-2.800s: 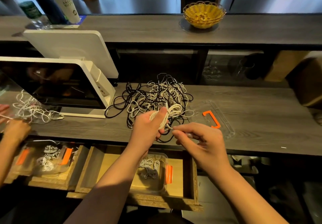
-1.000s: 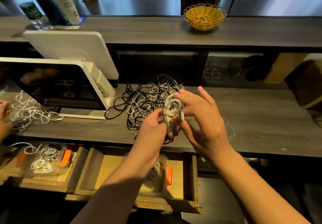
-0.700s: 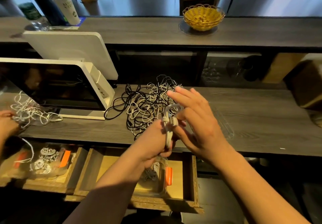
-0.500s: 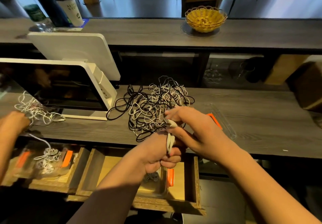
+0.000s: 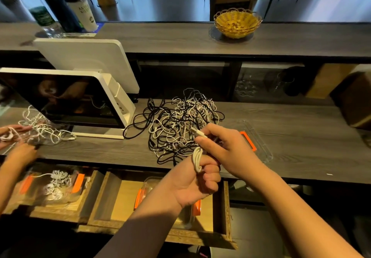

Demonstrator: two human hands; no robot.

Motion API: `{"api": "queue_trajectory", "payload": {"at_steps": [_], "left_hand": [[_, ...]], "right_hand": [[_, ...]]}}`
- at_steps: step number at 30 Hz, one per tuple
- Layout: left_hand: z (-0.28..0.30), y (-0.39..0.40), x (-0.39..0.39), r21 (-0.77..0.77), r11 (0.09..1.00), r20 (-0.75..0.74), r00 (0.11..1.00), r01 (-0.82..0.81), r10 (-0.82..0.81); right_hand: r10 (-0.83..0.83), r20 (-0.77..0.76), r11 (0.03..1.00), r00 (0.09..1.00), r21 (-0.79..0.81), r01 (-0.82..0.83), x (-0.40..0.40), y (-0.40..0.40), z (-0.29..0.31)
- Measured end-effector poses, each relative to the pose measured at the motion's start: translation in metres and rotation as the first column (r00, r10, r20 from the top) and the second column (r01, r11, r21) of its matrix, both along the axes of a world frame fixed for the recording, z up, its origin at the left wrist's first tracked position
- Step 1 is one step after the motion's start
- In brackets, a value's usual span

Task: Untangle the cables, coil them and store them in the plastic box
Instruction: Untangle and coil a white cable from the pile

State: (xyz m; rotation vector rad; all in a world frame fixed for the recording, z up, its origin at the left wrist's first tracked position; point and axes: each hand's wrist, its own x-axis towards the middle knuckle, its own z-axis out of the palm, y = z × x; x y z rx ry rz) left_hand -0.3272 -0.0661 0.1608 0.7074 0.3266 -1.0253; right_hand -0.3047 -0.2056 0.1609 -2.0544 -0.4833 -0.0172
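Now that the white cable (image 5: pixel 197 160), looped high a second ago, is bundled in the gripping left hand (image 5: pixel 192 183), the right hand (image 5: pixel 226 149) pinches its plug, ready for the plastic box (image 5: pixel 180 220) below.

Dark wood counter (image 5: pixel 301 137), raised ledge (image 5: pixel 160 39), grey floor (image 5: pixel 170 1) beyond.

Black-and-white cable tangle (image 5: pixel 180 123); yellow woven basket (image 5: pixel 236 24); orange box clips (image 5: pixel 249 140).
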Motion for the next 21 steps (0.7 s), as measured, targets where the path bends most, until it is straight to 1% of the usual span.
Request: {"api": "queue_trajectory", "payload": {"at_steps": [2,4,5,6,7,9,11,13,15,18,21], "left_hand": [[-0.002,0.003,0.0,-0.094,0.995,0.039,0.999,0.041,-0.038],[-0.003,0.007,0.003,-0.154,0.988,0.035,0.999,0.011,-0.005],[-0.005,0.009,0.005,-0.139,0.99,0.022,0.999,-0.03,0.034],[-0.005,0.01,0.007,-0.096,0.993,0.029,0.997,-0.075,0.078],[-0.007,0.012,0.008,-0.035,0.993,0.075,0.991,-0.112,0.114],[-0.006,0.011,0.009,0.108,0.978,0.213,0.965,-0.178,0.152],[-0.007,0.008,0.009,0.222,0.944,0.351,0.924,-0.242,0.154],[-0.009,0.003,0.006,0.293,0.906,0.443,0.883,-0.305,0.154],[-0.013,-0.001,0.004,0.317,0.873,0.477,0.858,-0.37,0.19],[-0.016,-0.006,0.004,0.293,0.854,0.431,0.856,-0.431,0.284],[-0.016,-0.007,0.006,0.296,0.861,0.418,0.867,-0.413,0.272]], "right_hand": [[0.054,-0.13,0.991,0.99,0.126,-0.038,0.001,-0.006,0.001],[0.029,-0.176,0.979,0.984,0.206,0.008,0.002,-0.014,0.0],[-0.017,-0.173,0.978,0.985,0.203,0.053,0.003,-0.019,0.0],[-0.08,-0.157,0.98,0.984,0.17,0.107,0.003,-0.022,-0.001],[-0.152,-0.135,0.978,0.979,0.125,0.169,0.003,-0.025,-0.002],[-0.295,-0.084,0.952,0.952,0.055,0.3,0.0,-0.029,-0.006],[-0.372,-0.037,0.927,0.927,0.022,0.373,-0.003,-0.028,-0.01],[-0.365,-0.018,0.931,0.931,0.001,0.365,-0.006,-0.026,-0.014],[-0.313,-0.007,0.949,0.95,-0.045,0.312,-0.009,-0.023,-0.018],[-0.239,0.015,0.965,0.971,-0.103,0.24,-0.01,-0.023,-0.024],[-0.193,-0.032,0.977,0.981,-0.096,0.189,-0.009,-0.029,-0.027]]}}
